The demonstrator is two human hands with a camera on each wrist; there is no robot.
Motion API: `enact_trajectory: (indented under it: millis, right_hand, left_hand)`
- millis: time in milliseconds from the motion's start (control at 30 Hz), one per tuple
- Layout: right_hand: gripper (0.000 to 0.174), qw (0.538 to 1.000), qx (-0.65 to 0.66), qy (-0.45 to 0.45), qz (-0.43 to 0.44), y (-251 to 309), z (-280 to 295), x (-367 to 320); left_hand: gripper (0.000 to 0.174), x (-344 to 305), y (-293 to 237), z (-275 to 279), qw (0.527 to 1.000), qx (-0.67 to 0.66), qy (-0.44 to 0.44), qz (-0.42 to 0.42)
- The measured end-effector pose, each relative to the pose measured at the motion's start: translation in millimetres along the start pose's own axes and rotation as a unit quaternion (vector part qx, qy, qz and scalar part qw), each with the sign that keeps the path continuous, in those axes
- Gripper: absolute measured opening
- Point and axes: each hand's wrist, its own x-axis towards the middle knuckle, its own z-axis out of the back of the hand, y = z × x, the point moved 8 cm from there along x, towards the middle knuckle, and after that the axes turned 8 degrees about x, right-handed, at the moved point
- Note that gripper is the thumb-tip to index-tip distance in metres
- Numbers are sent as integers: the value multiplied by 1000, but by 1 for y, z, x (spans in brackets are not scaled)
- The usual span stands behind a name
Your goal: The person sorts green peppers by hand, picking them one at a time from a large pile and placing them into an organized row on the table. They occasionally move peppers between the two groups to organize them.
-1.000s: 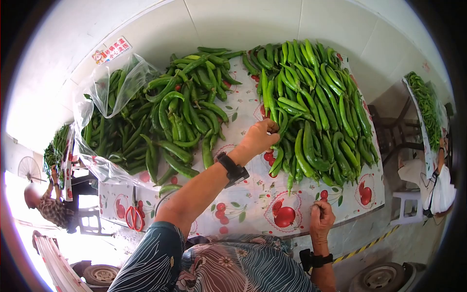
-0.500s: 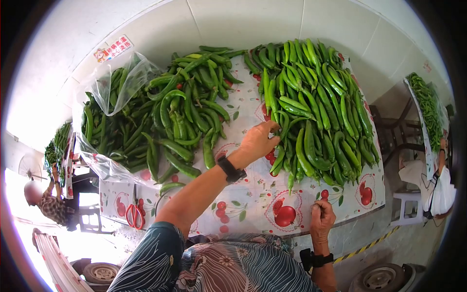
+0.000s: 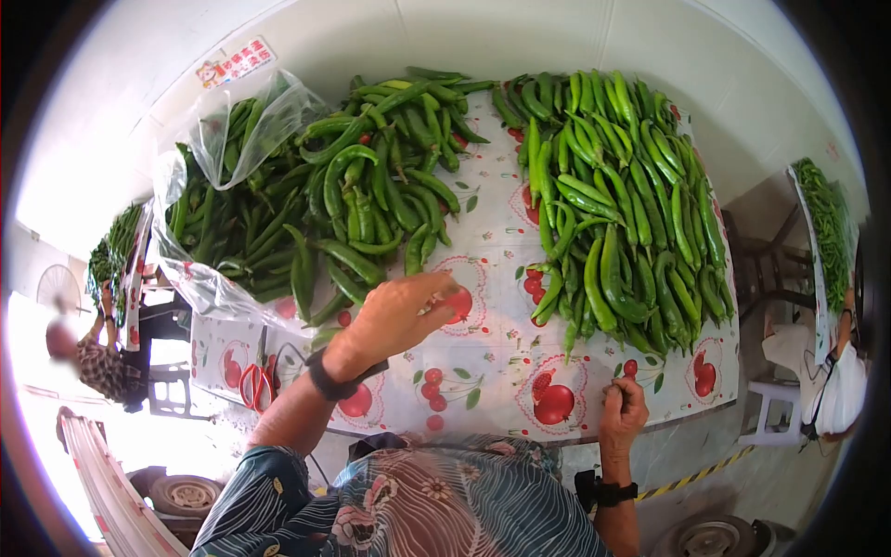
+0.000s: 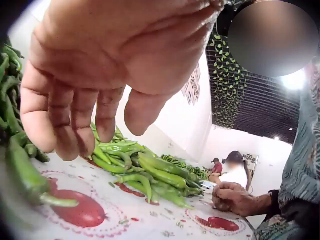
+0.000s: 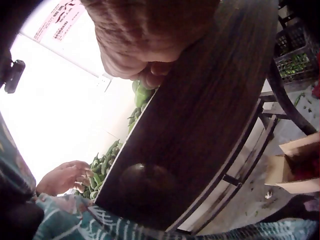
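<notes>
My left hand (image 3: 399,316) is over the patterned tablecloth (image 3: 501,371), near the front of the loose green chili pepper heap (image 3: 371,176). Its fingers (image 4: 82,112) are relaxed and hold nothing in the left wrist view. That heap spills from a clear plastic bag (image 3: 172,269). To the right, green chili peppers (image 3: 631,204) lie in a neater pile, mostly side by side. My right hand (image 3: 624,413) rests at the table's front edge with fingers loosely curled. No object shows in it; in the right wrist view its fingertips are partly hidden.
Red-handled scissors (image 3: 255,385) lie at the front left of the table. A tiled wall (image 3: 501,37) stands behind the peppers. Other people sit at pepper-covered tables on both sides, with a plastic stool (image 3: 772,408) at right. A cardboard box (image 5: 295,165) stands on the floor.
My left hand has drawn back from the right-hand pepper pile and moved left and nearer to me, toward the loose heap. The head view has shifted slightly. My right hand stays at the edge.
</notes>
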Motion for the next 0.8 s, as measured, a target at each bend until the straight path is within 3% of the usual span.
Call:
enact_trajectory:
  millis: [167, 533, 800]
  right_hand:
    - [11, 1000, 6, 11, -12, 2, -2, 2]
    - [11, 1000, 9, 17, -24, 5, -3, 3]
    - [12, 999, -1, 33, -16, 7, -4, 4]
  left_hand:
    - [38, -37, 11, 10, 999, 46, 2, 19]
    - [46, -68, 21, -45, 994, 75, 85, -8]
    - [48, -79, 20, -54, 990, 133, 37, -15]
